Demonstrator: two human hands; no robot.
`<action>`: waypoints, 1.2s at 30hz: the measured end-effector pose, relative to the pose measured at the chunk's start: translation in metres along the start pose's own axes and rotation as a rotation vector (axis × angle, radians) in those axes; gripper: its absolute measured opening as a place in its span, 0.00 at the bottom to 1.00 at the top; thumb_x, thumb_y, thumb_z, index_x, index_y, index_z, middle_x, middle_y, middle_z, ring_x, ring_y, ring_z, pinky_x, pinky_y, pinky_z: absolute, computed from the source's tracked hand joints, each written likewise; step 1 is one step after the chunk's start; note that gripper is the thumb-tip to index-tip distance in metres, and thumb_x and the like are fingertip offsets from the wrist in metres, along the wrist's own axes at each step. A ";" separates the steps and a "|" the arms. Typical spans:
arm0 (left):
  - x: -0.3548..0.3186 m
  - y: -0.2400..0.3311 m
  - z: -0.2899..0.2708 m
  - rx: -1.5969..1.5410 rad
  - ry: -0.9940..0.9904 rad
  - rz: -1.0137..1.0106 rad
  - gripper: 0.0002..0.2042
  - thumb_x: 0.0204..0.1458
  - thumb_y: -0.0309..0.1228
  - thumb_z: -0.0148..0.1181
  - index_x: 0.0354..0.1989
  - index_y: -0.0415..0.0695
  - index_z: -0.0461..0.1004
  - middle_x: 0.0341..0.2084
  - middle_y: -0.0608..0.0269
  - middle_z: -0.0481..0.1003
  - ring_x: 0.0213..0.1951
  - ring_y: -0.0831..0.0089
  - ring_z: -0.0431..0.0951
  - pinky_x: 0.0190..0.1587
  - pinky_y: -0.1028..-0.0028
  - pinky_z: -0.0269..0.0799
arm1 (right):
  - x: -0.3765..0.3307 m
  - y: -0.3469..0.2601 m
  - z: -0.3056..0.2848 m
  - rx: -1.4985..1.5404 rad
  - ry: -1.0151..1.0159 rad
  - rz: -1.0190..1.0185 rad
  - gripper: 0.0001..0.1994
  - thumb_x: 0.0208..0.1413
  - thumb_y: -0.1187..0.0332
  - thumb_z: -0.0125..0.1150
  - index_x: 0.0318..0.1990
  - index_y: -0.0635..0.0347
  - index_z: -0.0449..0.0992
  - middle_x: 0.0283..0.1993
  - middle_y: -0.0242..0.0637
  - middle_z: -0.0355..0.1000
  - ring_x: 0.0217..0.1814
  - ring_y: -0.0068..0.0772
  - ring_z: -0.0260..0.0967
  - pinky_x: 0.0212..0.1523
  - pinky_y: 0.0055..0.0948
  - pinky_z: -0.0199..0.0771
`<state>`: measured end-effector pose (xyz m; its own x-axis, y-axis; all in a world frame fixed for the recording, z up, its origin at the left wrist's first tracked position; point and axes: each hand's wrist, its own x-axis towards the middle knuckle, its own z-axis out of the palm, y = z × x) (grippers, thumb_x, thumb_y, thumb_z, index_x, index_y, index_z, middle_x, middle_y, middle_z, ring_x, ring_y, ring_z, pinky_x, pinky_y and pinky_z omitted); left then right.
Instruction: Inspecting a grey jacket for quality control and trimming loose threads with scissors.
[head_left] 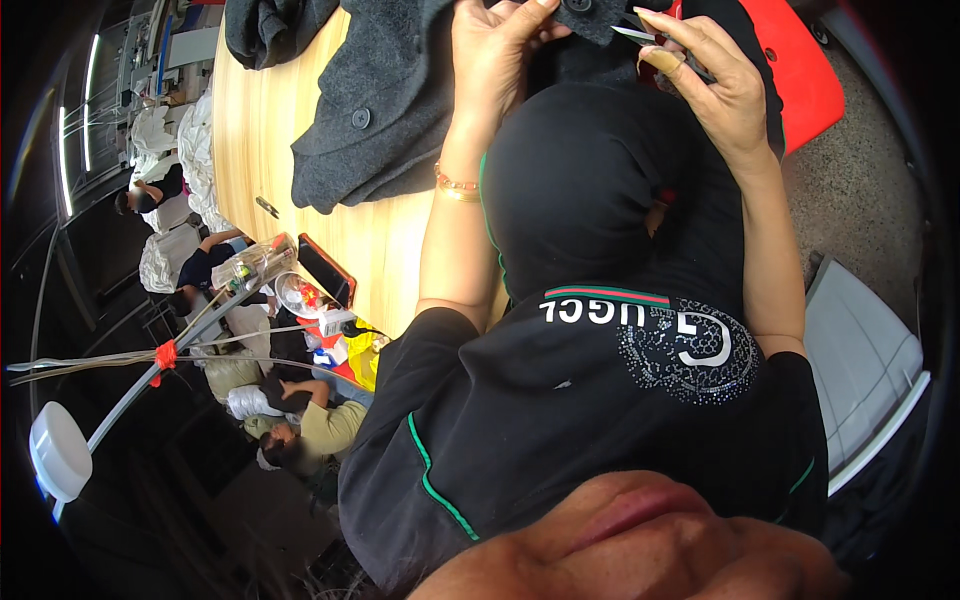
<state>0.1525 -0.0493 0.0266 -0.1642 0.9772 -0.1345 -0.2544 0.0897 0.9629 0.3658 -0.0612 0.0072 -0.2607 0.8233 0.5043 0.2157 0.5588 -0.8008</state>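
A dark grey wool coat (385, 95) lies over the table and runs up to the top edge of the view. Near its edge, my left hand (495, 50) pinches the cloth between thumb and fingers, close to a dark button (578, 5). Another dark button (361, 119) shows on the part lying flat. In my right hand (715, 85) are small thread snips (640, 37), their pointed blades beside the held cloth. A tan wrap covers part of my right thumb. The snips' handles are partly hidden by my fingers.
On the pale wooden table (250, 130) lie a small dark tool (267, 207) and a phone in a red case (327, 270). A clear plastic tub (298, 294) and yellow packaging (366, 358) sit nearby. Right are a red seat (805, 80) and grey chair (860, 345). Other people work at left.
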 end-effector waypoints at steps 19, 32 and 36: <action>-0.004 -0.006 0.000 -0.188 -0.087 -0.056 0.13 0.51 0.25 0.66 0.34 0.40 0.64 0.17 0.71 0.69 0.21 0.82 0.73 0.32 0.79 0.76 | 0.024 -0.013 0.016 -0.082 0.056 -0.089 0.13 0.50 0.78 0.66 0.45 0.65 0.79 0.26 0.32 0.66 0.27 0.24 0.64 0.31 0.22 0.65; -0.006 -0.001 0.009 -0.195 -0.078 -0.034 0.13 0.52 0.23 0.65 0.34 0.39 0.63 0.19 0.69 0.71 0.24 0.80 0.76 0.35 0.77 0.79 | 0.024 -0.017 0.017 -0.078 0.101 -0.114 0.12 0.51 0.78 0.66 0.44 0.66 0.80 0.28 0.34 0.69 0.28 0.24 0.67 0.31 0.22 0.67; -0.010 0.002 0.006 -0.142 -0.091 -0.038 0.14 0.51 0.26 0.67 0.33 0.38 0.64 0.19 0.68 0.71 0.25 0.79 0.76 0.36 0.79 0.77 | 0.024 -0.021 0.016 -0.003 0.115 -0.046 0.11 0.51 0.79 0.64 0.43 0.66 0.80 0.28 0.35 0.71 0.29 0.25 0.69 0.32 0.21 0.68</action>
<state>0.1589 -0.0573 0.0316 -0.0663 0.9877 -0.1419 -0.3923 0.1050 0.9138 0.3399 -0.0543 0.0309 -0.1605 0.8028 0.5743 0.2093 0.5963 -0.7750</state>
